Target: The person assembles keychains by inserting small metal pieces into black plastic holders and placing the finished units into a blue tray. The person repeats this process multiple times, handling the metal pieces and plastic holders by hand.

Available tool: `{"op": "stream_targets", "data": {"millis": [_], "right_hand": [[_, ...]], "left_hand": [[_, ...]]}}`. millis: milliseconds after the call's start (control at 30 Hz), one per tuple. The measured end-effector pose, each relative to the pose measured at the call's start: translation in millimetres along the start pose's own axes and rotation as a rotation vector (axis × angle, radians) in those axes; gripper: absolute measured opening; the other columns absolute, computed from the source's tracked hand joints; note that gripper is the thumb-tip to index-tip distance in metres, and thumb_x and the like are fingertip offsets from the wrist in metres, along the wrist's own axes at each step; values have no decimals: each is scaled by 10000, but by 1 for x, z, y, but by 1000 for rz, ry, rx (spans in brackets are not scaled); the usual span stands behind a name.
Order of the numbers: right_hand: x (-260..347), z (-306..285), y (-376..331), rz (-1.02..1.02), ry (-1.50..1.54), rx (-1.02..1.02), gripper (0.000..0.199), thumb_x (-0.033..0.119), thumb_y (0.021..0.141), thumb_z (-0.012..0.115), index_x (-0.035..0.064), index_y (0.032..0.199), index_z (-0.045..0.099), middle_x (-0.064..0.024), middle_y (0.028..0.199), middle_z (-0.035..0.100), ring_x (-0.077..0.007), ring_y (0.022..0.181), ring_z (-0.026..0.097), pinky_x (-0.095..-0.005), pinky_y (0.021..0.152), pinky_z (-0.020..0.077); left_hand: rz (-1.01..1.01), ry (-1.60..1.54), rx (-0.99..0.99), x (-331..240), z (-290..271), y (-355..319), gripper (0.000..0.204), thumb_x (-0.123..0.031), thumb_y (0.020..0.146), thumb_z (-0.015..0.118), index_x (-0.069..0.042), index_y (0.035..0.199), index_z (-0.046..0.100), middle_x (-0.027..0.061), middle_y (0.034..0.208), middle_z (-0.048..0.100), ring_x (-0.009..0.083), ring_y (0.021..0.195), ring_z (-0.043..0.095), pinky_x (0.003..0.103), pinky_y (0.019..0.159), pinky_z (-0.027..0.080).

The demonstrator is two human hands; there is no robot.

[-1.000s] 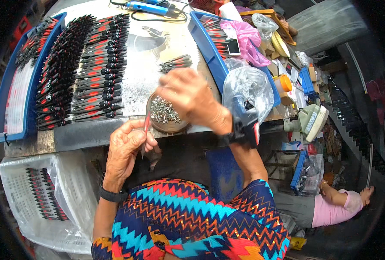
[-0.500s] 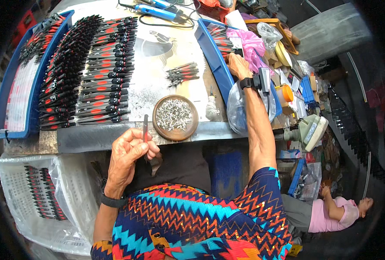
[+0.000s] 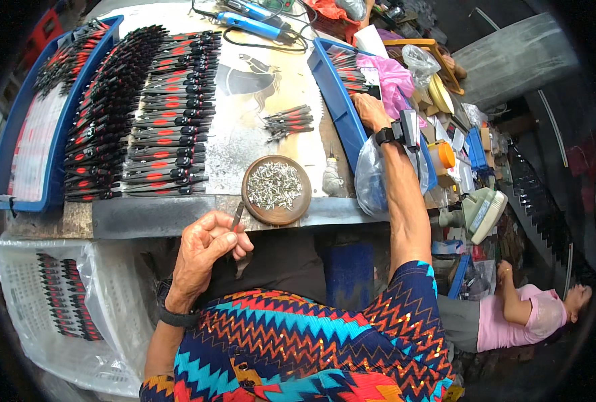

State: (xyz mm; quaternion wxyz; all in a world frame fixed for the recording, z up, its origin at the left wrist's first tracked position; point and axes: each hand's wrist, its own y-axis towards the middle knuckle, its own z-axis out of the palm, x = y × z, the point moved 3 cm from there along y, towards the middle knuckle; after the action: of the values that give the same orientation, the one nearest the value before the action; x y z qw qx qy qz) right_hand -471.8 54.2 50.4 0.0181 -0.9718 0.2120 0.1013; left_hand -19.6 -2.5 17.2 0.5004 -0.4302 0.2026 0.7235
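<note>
My left hand point(image 3: 207, 251) is closed on a small dark metal part point(image 3: 236, 218) with a red tip, held just below the bench's front edge. Right above it sits a round brown dish point(image 3: 276, 189) full of small silver pieces. My right hand point(image 3: 367, 110) reaches far out to the blue tray point(image 3: 341, 100) at the right, which holds black-and-red tools; its fingers rest inside the tray and I cannot tell whether they grip anything. A small loose bunch of the same tools point(image 3: 288, 122) lies on the bench between dish and tray.
Long rows of black-and-red tools point(image 3: 144, 114) cover the left of the bench, beside another blue tray point(image 3: 26, 134). A white crate point(image 3: 50, 301) with more tools stands lower left. Blue power tool point(image 3: 254, 23) at the back. A clear bag point(image 3: 372, 174) and cluttered stand are on the right; a person in pink point(image 3: 512, 315) sits lower right.
My right hand left the dish of silver pieces and stretched out to the blue tray on the right. My left hand kept holding its part in about the same place.
</note>
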Motion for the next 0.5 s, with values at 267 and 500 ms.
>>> {"op": "stream_targets", "data": {"millis": [267, 500], "right_hand": [[12, -27, -12, 132, -18, -365, 141, 165, 780, 572, 42, 844, 551, -193, 790, 634, -374, 720, 623, -481, 643, 489], [59, -84, -37, 104, 616, -562, 107, 105, 807, 545, 1, 798, 570, -127, 657, 583, -221, 558, 557, -336, 549, 453]], "left_hand": [[62, -36, -30, 2, -1, 0, 190, -153, 901, 553, 26, 961, 532, 142, 862, 637, 139, 718, 590, 269, 689, 484], [105, -73, -31, 2, 1, -1, 181, -115, 902, 539, 34, 1006, 536, 142, 875, 632, 139, 716, 595, 260, 676, 486]]}}
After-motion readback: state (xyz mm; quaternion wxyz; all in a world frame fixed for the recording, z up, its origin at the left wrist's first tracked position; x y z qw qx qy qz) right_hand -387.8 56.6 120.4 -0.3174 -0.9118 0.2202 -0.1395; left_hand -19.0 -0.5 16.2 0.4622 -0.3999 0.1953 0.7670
